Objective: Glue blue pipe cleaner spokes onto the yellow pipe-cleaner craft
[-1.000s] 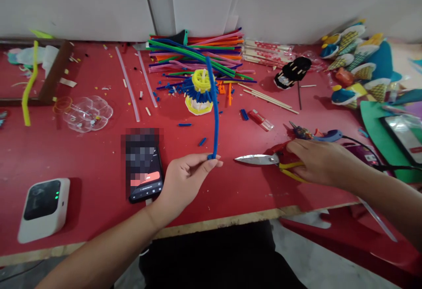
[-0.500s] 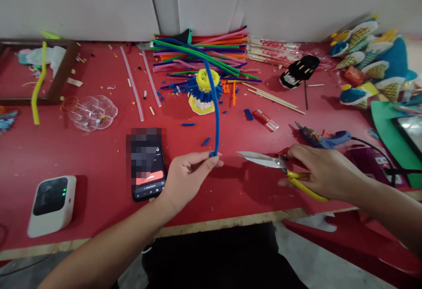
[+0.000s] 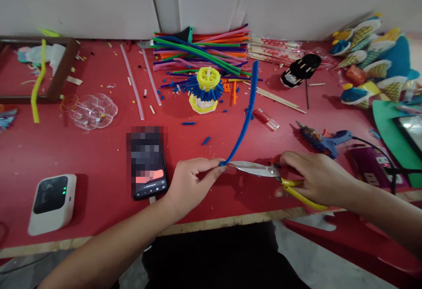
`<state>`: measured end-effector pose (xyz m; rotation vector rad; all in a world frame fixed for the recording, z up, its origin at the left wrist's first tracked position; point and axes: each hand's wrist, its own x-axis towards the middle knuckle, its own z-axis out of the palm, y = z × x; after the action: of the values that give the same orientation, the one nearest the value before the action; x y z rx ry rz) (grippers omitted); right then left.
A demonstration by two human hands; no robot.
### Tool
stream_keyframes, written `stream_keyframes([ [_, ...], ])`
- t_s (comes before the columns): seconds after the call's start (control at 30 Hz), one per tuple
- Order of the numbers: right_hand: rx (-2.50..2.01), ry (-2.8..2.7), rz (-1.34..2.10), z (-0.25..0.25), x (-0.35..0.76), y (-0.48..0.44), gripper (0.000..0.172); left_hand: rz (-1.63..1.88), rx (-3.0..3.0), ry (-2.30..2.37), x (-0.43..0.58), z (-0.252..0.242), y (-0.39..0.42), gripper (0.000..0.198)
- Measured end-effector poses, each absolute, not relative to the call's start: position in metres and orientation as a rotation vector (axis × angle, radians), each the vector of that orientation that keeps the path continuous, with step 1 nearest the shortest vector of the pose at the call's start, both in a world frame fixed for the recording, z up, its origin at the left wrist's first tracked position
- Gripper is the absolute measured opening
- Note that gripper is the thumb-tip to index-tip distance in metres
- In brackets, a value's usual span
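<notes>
Between thumb and forefinger, my left hand (image 3: 198,181) pinches the lower end of a blue pipe cleaner (image 3: 248,115), which curves up and to the right. My right hand (image 3: 318,181) is closed on the yellow handles of a pair of scissors (image 3: 259,169). The blade tips meet the pipe cleaner right beside my left fingertips. Beyond the hands stands a small yellow, blue and white craft model (image 3: 205,90). Short cut blue pieces (image 3: 206,140) lie in front of it.
Bundled coloured pipe cleaners (image 3: 201,53) lie at the back. A phone (image 3: 148,163) is left of my left hand, with a white device (image 3: 52,203) farther left. A glue gun (image 3: 318,139) rests beyond my right hand. Plush toys (image 3: 372,60) crowd the back right.
The blue pipe cleaner has swung from nearly upright to leaning right. My left hand has shifted slightly right and nearer, and the scissors' tips have come left to the pipe cleaner.
</notes>
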<state>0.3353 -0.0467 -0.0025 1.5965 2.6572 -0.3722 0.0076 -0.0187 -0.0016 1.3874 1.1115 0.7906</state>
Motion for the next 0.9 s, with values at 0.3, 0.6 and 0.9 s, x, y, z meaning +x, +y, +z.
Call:
stream_keyframes([
  [0.3,1.640,2.621,-0.379,0.002,0.335,-0.044,0.051,0.811,1.384,1.135,0.007,-0.005,-0.019,0.013],
  [0.6,1.637,2.557,-0.419,0.009,0.327,-0.041,0.051,0.839,1.471,1.029,0.007,-0.006,-0.018,0.016],
  [0.9,1.626,2.533,-0.399,0.018,0.322,-0.033,0.054,0.809,1.423,1.014,0.007,-0.006,-0.018,0.015],
])
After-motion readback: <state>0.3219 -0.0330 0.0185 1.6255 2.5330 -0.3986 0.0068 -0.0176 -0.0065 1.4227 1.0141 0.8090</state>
